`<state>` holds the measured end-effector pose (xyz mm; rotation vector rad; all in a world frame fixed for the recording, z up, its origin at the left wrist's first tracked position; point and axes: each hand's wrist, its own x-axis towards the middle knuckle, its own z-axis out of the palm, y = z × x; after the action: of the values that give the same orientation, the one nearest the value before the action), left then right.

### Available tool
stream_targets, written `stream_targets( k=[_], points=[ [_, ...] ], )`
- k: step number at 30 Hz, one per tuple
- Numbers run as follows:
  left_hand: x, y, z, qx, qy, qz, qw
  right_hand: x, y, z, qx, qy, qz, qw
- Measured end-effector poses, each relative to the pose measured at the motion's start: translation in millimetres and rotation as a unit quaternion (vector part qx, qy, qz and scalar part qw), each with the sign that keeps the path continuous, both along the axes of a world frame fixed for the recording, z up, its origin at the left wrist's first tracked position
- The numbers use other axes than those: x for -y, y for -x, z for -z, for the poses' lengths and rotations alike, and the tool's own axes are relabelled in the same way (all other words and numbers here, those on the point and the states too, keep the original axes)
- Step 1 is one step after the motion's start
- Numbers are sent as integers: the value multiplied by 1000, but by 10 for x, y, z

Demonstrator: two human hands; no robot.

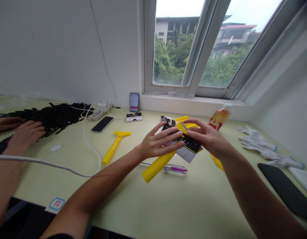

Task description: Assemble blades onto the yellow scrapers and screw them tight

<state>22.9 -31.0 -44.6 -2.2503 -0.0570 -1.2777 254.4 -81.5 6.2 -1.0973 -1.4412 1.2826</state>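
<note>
My left hand (160, 141) and my right hand (208, 137) both hold a yellow-handled scraper (158, 166) in the middle of the table, its black-and-white card packaging (189, 146) across the top. Further yellow pieces show behind and below the card, partly hidden by my fingers. A loose yellow scraper (115, 144) lies to the left of my left hand. Just below my hands is a screwdriver (175, 169) with a clear and purple handle. A drink bottle or pouch (219, 118) stands beyond my right hand.
At the left, a co-worker's hands (26, 134) rest on a heap of black pieces (51, 118). A smartphone (102, 124), power strip (98, 114) and white cable lie behind. White gloves (263, 147) and a black mat (285, 189) are at the right, below a window (188, 46).
</note>
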Motion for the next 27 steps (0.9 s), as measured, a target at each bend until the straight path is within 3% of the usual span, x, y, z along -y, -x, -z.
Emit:
stream_targets(
  k=[10,15,19,23,27],
  points=[
    [-17,-15,1,-3,2,-9,1000,21,21,-18,24,-27,38,999],
    [-54,22,-14,18,8,-43,999,57,63,-38,71,24,-56,996],
    [-85,13,-10,16,29,-60,998,35,113,-16,62,-8,-33,998],
    [-98,0,-63,-14,105,-65,992,17,60,-27,52,-58,24,997],
    [-29,38,-210,-86,243,12,966,38,-20,-62,65,-88,41,993]
  ],
)
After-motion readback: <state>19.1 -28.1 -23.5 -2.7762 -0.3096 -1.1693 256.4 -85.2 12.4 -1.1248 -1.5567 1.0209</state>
